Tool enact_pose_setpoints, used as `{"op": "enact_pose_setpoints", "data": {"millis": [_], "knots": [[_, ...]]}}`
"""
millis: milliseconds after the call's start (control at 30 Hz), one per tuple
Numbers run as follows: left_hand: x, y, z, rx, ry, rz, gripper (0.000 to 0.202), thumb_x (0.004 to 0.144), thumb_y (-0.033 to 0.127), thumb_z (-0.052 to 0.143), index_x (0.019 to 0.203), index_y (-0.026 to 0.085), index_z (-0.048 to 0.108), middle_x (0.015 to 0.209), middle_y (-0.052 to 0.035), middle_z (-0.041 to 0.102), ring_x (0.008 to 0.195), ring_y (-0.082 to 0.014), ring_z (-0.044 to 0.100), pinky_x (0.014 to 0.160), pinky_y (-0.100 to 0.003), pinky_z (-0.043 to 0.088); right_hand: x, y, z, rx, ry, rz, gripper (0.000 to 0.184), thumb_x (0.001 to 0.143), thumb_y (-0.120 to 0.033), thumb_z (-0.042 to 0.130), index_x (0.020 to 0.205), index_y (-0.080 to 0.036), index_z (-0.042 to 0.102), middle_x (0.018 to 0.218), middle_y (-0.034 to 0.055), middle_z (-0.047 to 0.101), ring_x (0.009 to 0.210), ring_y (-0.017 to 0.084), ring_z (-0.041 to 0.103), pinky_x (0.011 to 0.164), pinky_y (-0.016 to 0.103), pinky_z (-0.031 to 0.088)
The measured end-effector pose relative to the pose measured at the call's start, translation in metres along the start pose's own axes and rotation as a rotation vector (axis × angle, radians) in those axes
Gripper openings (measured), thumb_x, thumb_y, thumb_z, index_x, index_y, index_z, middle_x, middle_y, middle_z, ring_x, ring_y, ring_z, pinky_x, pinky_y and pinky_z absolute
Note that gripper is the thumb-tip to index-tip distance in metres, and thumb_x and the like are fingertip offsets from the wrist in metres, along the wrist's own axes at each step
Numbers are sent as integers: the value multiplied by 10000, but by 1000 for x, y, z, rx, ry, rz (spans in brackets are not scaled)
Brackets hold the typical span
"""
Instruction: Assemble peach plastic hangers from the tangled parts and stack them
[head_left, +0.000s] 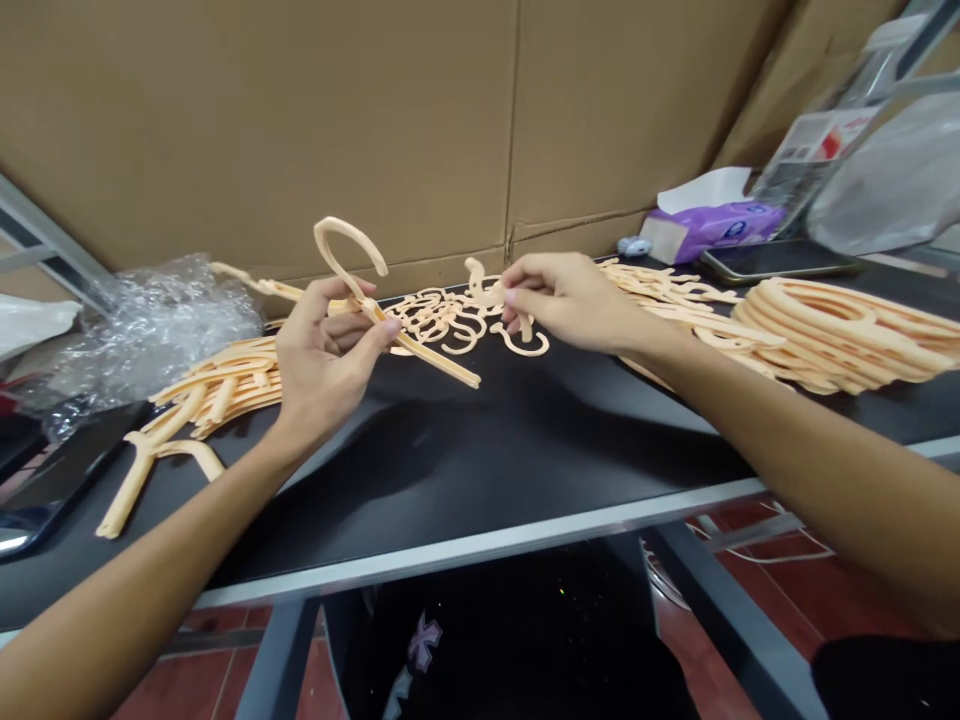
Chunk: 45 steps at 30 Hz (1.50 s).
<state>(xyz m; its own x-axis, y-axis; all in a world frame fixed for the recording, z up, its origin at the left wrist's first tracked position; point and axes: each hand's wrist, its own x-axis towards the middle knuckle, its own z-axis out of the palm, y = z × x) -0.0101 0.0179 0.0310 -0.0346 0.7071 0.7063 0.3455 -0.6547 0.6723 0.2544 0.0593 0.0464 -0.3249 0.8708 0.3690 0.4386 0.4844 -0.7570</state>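
My left hand (319,355) is closed round a pale orange plastic hanger part (442,368), raised over the black tabletop. Its curved hook (349,235) stands up above the fingers, while a straight arm slants down to the right. In a pinch, my right hand (566,300) holds a small pale plastic hook piece (478,285), partly covered by the fingers. Just beneath lies a loose hook (525,343), beside a pile of similar hooks (435,318) between the two hands. Long hanger arms (232,385) are heaped behind and left of my left wrist.
At the right, flat hanger parts (675,290) lie beside a stack of hangers (847,335). Behind them are a phone (780,262) and a purple tissue pack (724,228). Crumpled clear plastic (161,325) and a dark flat device (67,480) sit left. Cardboard (337,110) walls the back.
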Motion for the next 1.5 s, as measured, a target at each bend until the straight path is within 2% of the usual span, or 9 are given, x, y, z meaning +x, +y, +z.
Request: {"op": "enact_pose_setpoints", "data": {"millis": [100, 200, 300, 433, 633, 833, 1100, 1300, 1500], "knots": [[0, 3, 0, 23, 11, -10, 417, 727, 395, 912, 993, 248, 627, 731, 32, 716, 643, -177, 751, 641, -278, 675, -6, -8, 7, 129, -156, 37, 120, 905, -75, 587, 925, -190, 618, 787, 25, 710, 680, 159, 684, 662, 295, 486], [0, 3, -1, 57, 20, -28, 406, 722, 381, 910, 986, 233, 638, 723, 24, 716, 638, -179, 751, 636, -275, 679, -8, -10, 9, 106, -220, 61, 132, 857, -54, 571, 866, -180, 607, 765, 15, 682, 651, 135, 612, 624, 280, 422], [-1, 1, -1, 84, 6, -53, 394, 732, 377, 895, 994, 221, 645, 755, 14, 727, 660, -189, 762, 652, -290, 689, -9, -5, 8, -50, -227, -1, 74, 865, -156, 601, 862, -164, 674, 786, 21, 681, 724, 147, 585, 680, 290, 404], [-3, 0, 0, 120, -2, -83, 411, 723, 398, 890, 1006, 212, 657, 786, 2, 736, 689, -202, 773, 668, -302, 696, -10, 0, 8, -139, -326, -102, 281, 901, -392, 640, 968, -151, 768, 923, 45, 734, 849, 172, 611, 768, 301, 412], [-4, 0, 3, 150, -9, -99, 429, 717, 424, 887, 1008, 210, 656, 744, 12, 722, 666, -203, 767, 660, -314, 698, -13, -5, 7, -204, -491, -48, 267, 882, -389, 649, 830, -156, 769, 703, -7, 615, 681, 125, 493, 660, 292, 334], [-5, -1, 3, 148, -41, -115, 387, 747, 364, 855, 1028, 209, 639, 760, 13, 733, 666, -202, 771, 676, -323, 705, -13, -7, 6, -263, -515, 35, 251, 884, -380, 642, 778, -171, 732, 713, -4, 615, 665, 123, 490, 629, 295, 318], [-7, -2, 4, 105, -31, -120, 380, 737, 334, 865, 1014, 213, 636, 735, 6, 745, 651, -219, 780, 644, -320, 700, -9, 1, 4, -299, -522, 19, 344, 892, -479, 616, 743, -184, 710, 672, -3, 582, 641, 131, 466, 632, 314, 322], [-9, -1, 7, 54, -25, -187, 387, 717, 289, 843, 1026, 205, 626, 720, 4, 750, 639, -218, 785, 629, -314, 696, -9, 1, 6, -293, -534, 25, 354, 872, -471, 605, 655, -192, 627, 623, -13, 495, 622, 130, 412, 622, 325, 295], [-10, -2, 6, 75, -45, -196, 399, 739, 309, 844, 1044, 200, 611, 735, -15, 761, 674, -239, 800, 647, -326, 699, -5, 2, 7, -308, -555, 24, 363, 880, -463, 592, 639, -191, 610, 614, -17, 465, 611, 128, 395, 612, 325, 277]]}}
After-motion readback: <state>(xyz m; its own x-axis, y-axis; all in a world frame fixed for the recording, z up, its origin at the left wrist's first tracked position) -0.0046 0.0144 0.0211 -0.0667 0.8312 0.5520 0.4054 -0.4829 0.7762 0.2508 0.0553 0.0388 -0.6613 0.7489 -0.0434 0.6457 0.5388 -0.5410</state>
